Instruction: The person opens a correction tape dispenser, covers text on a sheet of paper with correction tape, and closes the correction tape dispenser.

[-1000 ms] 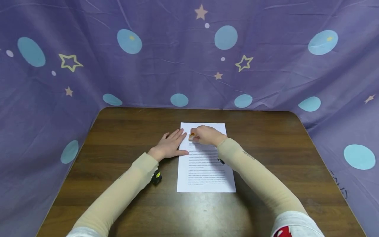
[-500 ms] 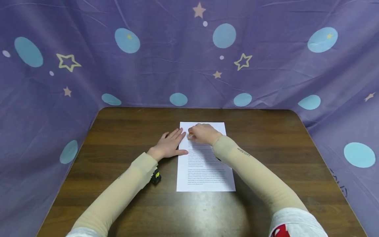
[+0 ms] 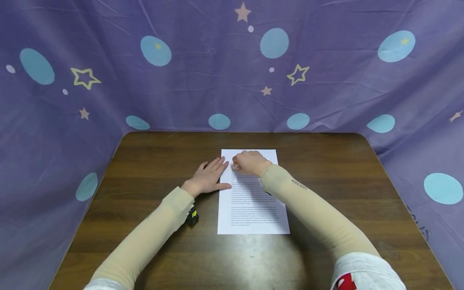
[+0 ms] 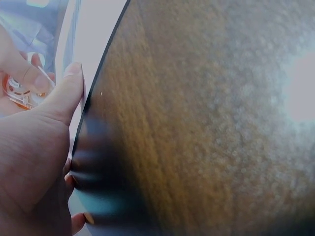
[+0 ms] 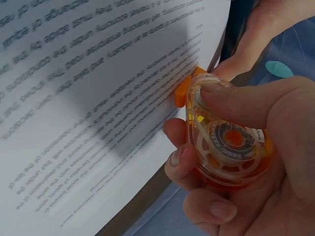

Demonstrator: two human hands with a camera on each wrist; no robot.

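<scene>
While the left hand (image 3: 207, 180), fingers spread, touches the printed sheet (image 3: 224, 217) at frame centre, the right hand (image 3: 251, 162) grips a transparent tape dispenser (image 5: 232, 138).

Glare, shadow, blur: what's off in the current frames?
Head: mild glare on the table nearest the camera, soft shadow on the paper below the right hand. Left wrist: blown-out highlight at right edge, table grain blurry, paper edge bows (lens distortion, probably). Right wrist: dark shadow over the paper, print smeared, dispenser crisper.
</scene>
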